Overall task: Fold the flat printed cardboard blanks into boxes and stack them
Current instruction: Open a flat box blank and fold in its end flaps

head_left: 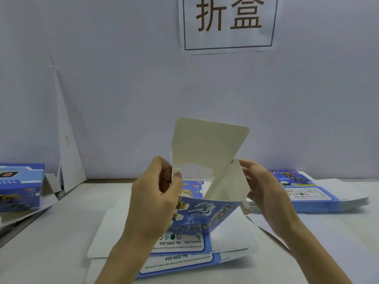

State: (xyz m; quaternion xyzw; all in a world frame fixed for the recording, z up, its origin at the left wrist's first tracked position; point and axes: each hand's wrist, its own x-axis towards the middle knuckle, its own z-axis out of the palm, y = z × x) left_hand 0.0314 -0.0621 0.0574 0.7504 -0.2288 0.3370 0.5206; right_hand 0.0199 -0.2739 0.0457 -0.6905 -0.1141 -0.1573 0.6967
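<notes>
Scene: A half-folded box (pixel 205 214) is held in both hands above a pale table (pixel 61 232), in front of a white wall.
Axis: The box is held nearly upright, its long axis running from the table up towards the wall, with the open end uppermost.
Facing: The blue printed face is turned towards the wearer; the plain inner side of the tall flap (pixel 207 144) points up and leans slightly right.
Left hand: The left hand (pixel 155 193) is curled, and a small tab at the box's left edge is pinched between thumb and fingers.
Right hand: The right hand (pixel 264 187) is loosely bent around the angled side flap (pixel 227 181), which is held at its outer edge.
Beneath: Flat blanks (pixel 184 261) are laid under the box, their lettering upside down to the wearer.
Right: A stack of blanks (pixel 320 195) is seen lying flat.
Left: A finished box (pixel 20 187) is stood at the table's edge.
Wall: A paper sign (pixel 227 23) with two large characters is fixed above.
</notes>
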